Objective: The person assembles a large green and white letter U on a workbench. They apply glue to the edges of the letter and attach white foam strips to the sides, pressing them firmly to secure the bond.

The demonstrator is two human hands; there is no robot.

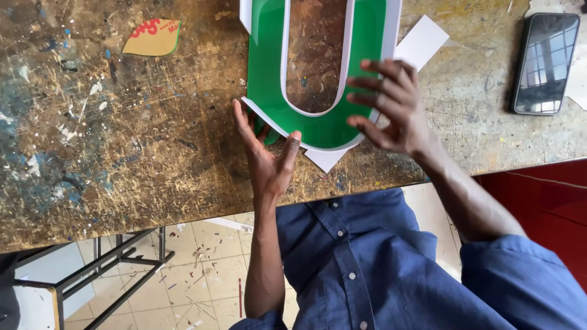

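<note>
The fingers of the left hand [267, 154] are spread and lie flat under the near left corner of a green U-shaped letter [318, 119], the thumb hooking up against its white rim. The right hand [391, 107] has its fingers fanned apart, fingertips resting on the near right curve of the letter's green face and white edge. The letter sits on a scarred, paint-flecked workbench [122, 153], its curved bottom nearest the person and its two arms running toward the far edge. A white sheet [422, 40] lies beneath it, showing at the right and at the near side. Far left on the bench lies a leaf-shaped tan sticker [153, 38]. A dark phone [545, 61] rests at the far right, well apart from the letter. The person wears a blue buttoned shirt [367, 263].
</note>
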